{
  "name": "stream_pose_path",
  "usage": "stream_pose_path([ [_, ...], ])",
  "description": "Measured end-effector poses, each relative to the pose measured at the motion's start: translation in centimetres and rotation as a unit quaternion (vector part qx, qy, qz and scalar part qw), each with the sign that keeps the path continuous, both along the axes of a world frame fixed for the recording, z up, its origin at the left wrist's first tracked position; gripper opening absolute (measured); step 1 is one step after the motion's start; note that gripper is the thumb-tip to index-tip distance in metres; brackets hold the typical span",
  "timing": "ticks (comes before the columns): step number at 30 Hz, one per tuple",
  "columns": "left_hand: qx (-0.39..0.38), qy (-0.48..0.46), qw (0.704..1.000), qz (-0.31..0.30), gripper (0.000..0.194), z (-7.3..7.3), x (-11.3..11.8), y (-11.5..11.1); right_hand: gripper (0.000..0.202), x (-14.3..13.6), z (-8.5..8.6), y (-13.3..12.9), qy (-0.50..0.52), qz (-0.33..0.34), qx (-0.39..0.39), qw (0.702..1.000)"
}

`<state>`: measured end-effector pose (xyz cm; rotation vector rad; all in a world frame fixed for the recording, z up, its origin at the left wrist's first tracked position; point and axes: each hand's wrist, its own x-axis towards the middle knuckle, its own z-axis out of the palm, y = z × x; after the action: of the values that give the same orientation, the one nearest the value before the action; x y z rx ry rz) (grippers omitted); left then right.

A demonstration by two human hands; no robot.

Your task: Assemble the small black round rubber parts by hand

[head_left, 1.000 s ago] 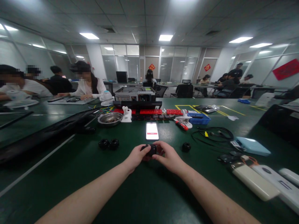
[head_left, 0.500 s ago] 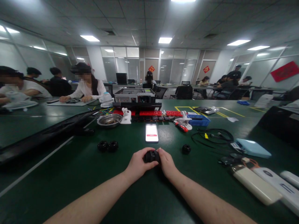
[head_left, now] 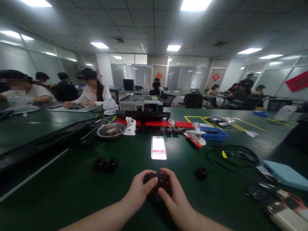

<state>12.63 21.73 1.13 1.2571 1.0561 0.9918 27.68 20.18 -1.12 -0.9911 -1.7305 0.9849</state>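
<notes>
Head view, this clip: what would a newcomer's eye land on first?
First, the two hands, left hand and right hand, closed together on a small black round part low in the middle of the green table. Just beyond them lies a lit phone. A pair of black round parts sits to the left and a single black part to the right.

The room is lit evenly by ceiling panels (head_left: 173, 48), glare is thrown on the table (head_left: 72, 192), and edges are bent and blurred.

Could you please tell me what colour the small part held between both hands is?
Black. The small part shows best in the head view, between the left hand and right hand.
</notes>
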Motion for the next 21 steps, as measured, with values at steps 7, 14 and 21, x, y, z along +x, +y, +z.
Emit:
stream_pose_path([
  [7,0.026,0.000,1.000,0.014,0.042,-0.9,-0.1,0.5,0.036,1.1,-0.4,1.9,0.048,-0.023,-0.062,0.997],
  [14,0.026,-0.003,1.000,-0.016,0.048,-1.6,0.0,0.0,0.034,1.4,0.1,2.5,-0.006,0.001,-0.078,0.997],
  [21,0.033,-0.036,0.998,-0.031,0.048,-1.1,-0.4,0.4,0.025,1.4,0.8,1.2,-0.013,0.023,-0.001,1.000],
])
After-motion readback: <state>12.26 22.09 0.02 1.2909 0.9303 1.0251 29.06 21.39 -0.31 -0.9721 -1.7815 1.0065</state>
